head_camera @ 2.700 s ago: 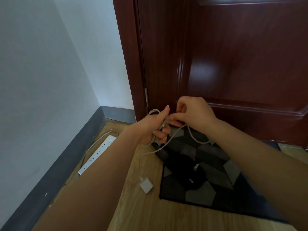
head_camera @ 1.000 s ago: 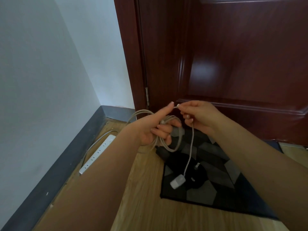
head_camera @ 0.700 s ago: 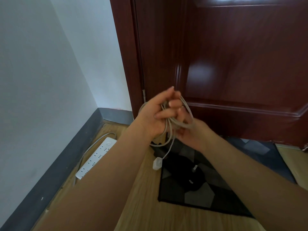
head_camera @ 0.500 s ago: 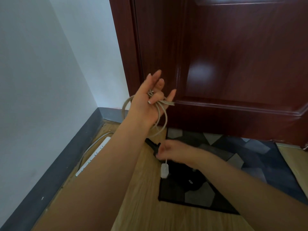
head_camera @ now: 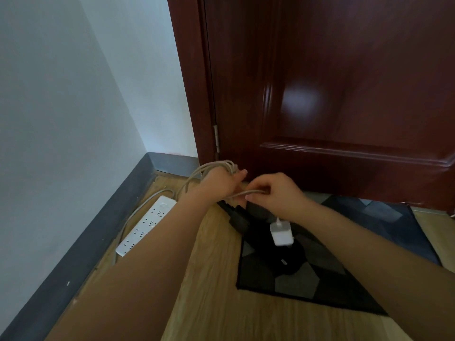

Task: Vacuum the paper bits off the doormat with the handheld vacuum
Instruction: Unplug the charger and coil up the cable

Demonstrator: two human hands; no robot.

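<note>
Wooden floor (head_camera: 216, 303) by the door carries the doormat (head_camera: 320, 279); I spot no paper bits. My left hand (head_camera: 219, 183) grips the coiled cable (head_camera: 209, 171), right hand (head_camera: 275, 193) pinches its charger (head_camera: 281, 233) end. The black vacuum (head_camera: 248, 217) lies on the mat, so cleaning looks finished.

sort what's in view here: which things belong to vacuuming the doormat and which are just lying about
Job:
dark patterned doormat
black handheld vacuum lying on it
pale coiled cable, held in both hands
white plug adapter hanging from it

Lying about:
white power strip by the wall
</note>
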